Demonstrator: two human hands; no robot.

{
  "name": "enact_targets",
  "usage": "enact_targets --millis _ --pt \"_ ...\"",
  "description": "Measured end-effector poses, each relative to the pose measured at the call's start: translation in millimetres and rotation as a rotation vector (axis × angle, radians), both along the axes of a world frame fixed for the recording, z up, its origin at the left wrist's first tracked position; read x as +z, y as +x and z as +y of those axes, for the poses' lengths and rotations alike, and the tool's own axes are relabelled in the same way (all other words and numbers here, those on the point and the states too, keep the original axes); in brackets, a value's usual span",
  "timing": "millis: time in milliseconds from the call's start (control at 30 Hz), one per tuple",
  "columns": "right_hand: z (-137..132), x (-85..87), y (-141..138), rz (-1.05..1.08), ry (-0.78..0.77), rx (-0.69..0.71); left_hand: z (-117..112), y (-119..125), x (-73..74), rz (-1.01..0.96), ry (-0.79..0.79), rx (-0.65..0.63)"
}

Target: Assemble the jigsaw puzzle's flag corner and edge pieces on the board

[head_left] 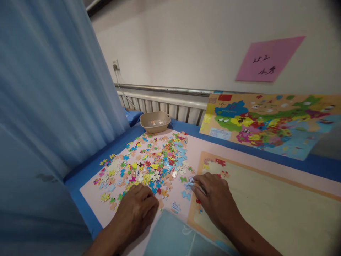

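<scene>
Blue-clothed bench (87, 170), pale wooden puzzle tray (266, 206) on its right, heap of bright cardboard jigsaw pieces (151, 163) alongside, my left hand (135, 208) curled at the heap's near edge, grip I cannot tell, my right hand (213, 197) flat, fingertips touching a small pale-blue piece (190, 181) at the tray's corner

Item one, your left hand (135, 209): bare, broad across the back, with a rounded row of knuckles and light creases over the finger joints. Your left forearm (106, 240) is also bare, uncovered all the way to the lower edge of the view. Item two, your right hand (213, 199): bare, with long fingers (202, 181) and faint ridges along the back, joined to your right forearm (250, 238), likewise uncovered along its whole visible length; finer detail such as the nails is too small to tell.
</scene>
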State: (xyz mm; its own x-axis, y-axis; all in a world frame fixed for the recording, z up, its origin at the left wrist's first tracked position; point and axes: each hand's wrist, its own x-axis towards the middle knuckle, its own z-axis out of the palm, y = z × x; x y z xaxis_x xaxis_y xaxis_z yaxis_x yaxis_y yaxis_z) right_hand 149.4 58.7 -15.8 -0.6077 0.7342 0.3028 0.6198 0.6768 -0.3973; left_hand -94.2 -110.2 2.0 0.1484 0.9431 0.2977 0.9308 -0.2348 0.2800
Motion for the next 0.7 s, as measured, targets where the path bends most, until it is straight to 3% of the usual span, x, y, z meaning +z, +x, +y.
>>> enact_targets --millis 100,267,467,700 --pt "-2 4.0 0 0.009 0.026 -0.013 9 3 3.1 -0.028 0.004 -0.008" --pt "-8 8.8 -4 0.029 0.064 0.037 31 23 11.7 0.015 -0.073 -0.124" --pt "-21 7.3 -20 0.023 0.091 0.118 42 38 3.1 0.046 -0.089 -0.161" --pt "-10 -16.4 -23 0.091 0.426 0.213 51 32 -13.6 0.085 -0.011 -0.214"
